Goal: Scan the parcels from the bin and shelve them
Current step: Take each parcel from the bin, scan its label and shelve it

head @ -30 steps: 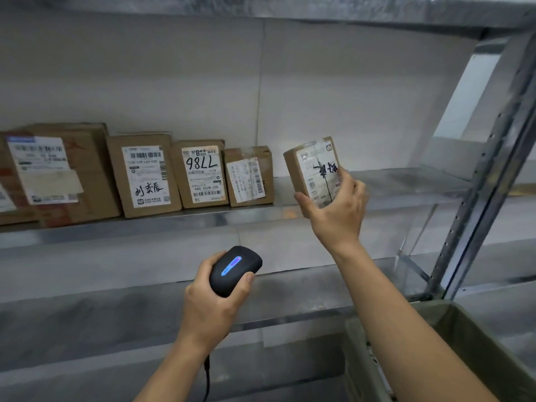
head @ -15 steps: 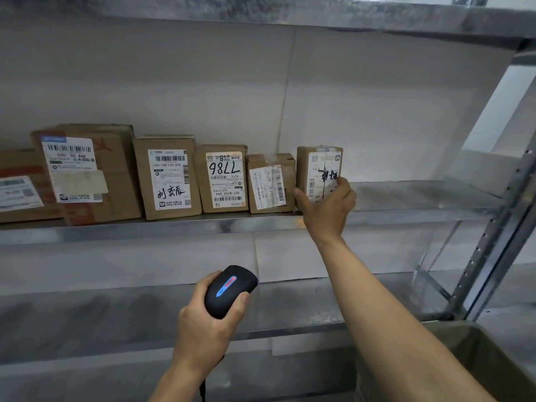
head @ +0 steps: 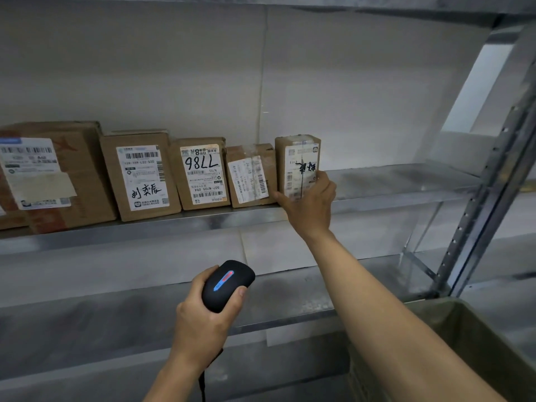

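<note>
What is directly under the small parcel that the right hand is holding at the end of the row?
The small parcel stands upright on the metal shelf. The right hand covers its lower front, so the contact edge there cannot be seen.

The small parcel (head: pixel 297 158) in the right hand (head: pixel 309 204) stands on the shelf (head: pixel 391 184), four parcels (head: pixel 200 172) lined to its left, the scanner (head: pixel 227 284) in the left hand (head: pixel 203 317) below-left, the bin (head: pixel 464 329) below-right.
</note>
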